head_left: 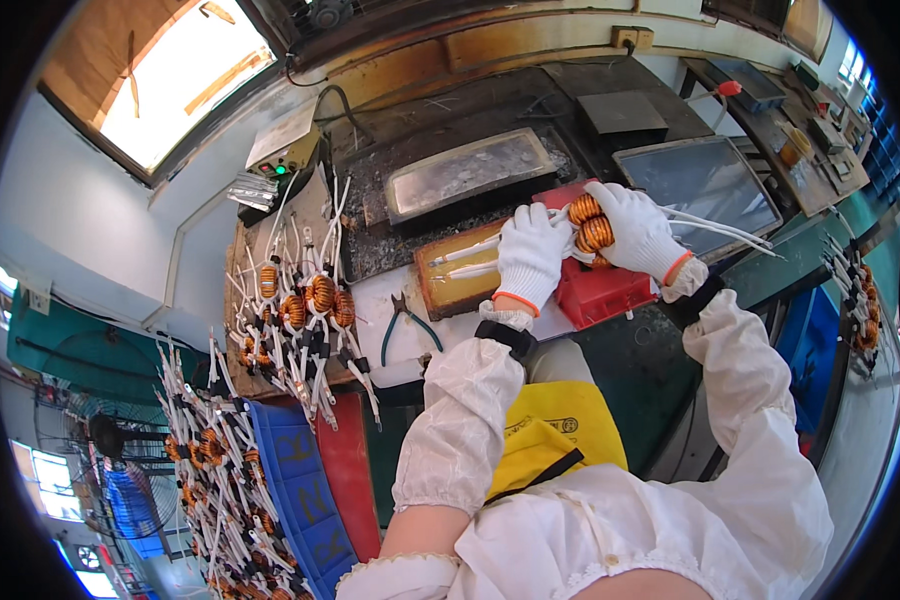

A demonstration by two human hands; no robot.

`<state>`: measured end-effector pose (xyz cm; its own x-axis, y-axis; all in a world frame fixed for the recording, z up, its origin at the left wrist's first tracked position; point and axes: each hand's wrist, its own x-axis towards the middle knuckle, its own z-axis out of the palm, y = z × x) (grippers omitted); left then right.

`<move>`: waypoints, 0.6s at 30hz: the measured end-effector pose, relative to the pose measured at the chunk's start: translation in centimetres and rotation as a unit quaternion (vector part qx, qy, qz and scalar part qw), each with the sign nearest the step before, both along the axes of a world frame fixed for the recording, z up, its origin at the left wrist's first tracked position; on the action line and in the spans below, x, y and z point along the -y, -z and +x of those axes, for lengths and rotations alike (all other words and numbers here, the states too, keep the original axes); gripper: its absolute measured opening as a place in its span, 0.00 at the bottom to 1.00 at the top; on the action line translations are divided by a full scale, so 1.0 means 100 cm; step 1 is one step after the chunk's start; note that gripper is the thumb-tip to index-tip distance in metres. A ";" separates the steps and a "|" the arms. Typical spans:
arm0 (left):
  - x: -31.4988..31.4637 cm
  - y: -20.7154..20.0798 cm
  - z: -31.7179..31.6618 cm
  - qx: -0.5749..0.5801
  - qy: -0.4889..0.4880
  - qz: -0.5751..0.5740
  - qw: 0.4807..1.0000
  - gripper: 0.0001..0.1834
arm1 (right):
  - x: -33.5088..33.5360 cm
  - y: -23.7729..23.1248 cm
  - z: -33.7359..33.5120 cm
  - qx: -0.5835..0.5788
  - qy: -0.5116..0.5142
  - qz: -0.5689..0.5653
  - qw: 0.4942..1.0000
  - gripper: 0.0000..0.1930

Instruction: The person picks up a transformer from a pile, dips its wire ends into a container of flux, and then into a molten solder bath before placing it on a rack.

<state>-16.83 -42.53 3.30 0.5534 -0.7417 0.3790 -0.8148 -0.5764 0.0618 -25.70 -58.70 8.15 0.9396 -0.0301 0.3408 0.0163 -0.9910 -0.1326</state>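
A copper-wound toroidal coil [592,228] is held between my two white-gloved hands, above a red plastic box [602,292]. My right hand [635,228] curls its fingers over the coil's right side. Close against its left side, my left hand [532,250] is closed on the coil's white leads; the fingertips are partly hidden. White lead ends [460,262] stick out left over a tan rectangular block [440,290]. More white wires [725,228] stretch out to the right, past my right hand. Pliers with teal handles [402,330] lie on the white surface at left.
Behind my hands sits a rectangular metal pan with a silvery surface [470,178]. Several coils with white leads [315,295] are heaped at left, and many more fill a blue crate [295,480]. A glass-topped frame [705,195] lies at right, near a control box [282,145] far left.
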 end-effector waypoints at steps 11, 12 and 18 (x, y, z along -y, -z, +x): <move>-0.005 0.002 0.001 -0.029 0.000 0.002 1.000 0.12 | -0.008 -0.007 0.003 0.008 -0.015 -0.016 1.000 0.35; -0.006 0.003 0.002 -0.036 0.002 -0.002 0.999 0.12 | -0.010 -0.009 0.004 0.008 -0.016 -0.015 1.000 0.35; -0.011 0.010 0.004 -0.048 0.006 -0.028 0.998 0.13 | -0.016 -0.012 0.008 -0.022 -0.014 -0.046 0.999 0.34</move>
